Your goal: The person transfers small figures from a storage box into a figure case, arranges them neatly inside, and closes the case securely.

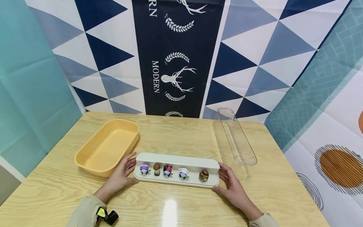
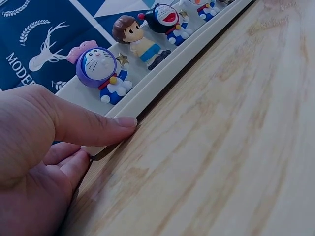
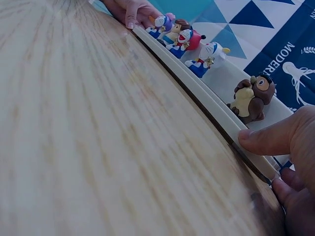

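Observation:
A long white display stand with a raised back lies crosswise near the middle of the table. My left hand grips its left end, thumb at the front edge and fingers round the side. At the other end my right hand holds it likewise. Along its front step stand several small figurines: a purple-headed one, a brown-haired boy, a black-and-red one, a white one and, apart at the right, a brown owl-like one. Whether the stand touches the table, I cannot tell.
A yellow plastic basin sits at the left, close behind my left hand. At the back right lies a long clear plastic cover. Patterned cloth hangs along the table's far edge. A black device is strapped on the left sleeve.

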{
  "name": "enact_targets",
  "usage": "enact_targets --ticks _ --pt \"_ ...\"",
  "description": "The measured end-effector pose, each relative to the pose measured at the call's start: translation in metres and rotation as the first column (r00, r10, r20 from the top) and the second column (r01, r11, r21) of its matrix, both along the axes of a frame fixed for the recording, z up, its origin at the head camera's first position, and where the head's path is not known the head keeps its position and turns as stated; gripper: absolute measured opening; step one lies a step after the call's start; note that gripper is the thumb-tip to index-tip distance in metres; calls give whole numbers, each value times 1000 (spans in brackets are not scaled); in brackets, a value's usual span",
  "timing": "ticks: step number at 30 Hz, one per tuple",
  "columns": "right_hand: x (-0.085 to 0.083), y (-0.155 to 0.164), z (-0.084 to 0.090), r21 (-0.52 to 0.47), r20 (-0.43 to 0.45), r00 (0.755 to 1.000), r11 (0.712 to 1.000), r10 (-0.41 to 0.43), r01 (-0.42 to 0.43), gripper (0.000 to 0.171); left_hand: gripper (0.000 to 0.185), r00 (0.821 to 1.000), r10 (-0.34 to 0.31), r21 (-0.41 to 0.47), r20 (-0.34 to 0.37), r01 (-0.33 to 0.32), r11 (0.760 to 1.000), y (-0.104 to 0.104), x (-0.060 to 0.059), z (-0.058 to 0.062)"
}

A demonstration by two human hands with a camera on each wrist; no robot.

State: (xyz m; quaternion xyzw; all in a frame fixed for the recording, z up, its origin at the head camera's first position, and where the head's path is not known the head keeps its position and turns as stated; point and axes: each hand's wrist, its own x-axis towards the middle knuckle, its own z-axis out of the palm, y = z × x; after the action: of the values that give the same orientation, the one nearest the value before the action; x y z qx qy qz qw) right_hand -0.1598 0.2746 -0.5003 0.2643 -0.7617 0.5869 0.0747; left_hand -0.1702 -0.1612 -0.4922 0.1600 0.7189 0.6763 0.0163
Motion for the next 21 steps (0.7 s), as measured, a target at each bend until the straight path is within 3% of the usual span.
enact_targets --ticks 12,16,21 --pt "4 -2 9 41 23 999 999 -23 22 88 104 1000 2 -12 6 -2 1000 -1 0 0" --pt "9 -3 19 146 18 998 987 -66 62 91 104 1000 5 -10 16 -4 1000 -1 0 0" --pt "16 -1 41 326 -55 995 941 -82 95 94 105 1000 15 -9 27 -14 1000 0 0 1"
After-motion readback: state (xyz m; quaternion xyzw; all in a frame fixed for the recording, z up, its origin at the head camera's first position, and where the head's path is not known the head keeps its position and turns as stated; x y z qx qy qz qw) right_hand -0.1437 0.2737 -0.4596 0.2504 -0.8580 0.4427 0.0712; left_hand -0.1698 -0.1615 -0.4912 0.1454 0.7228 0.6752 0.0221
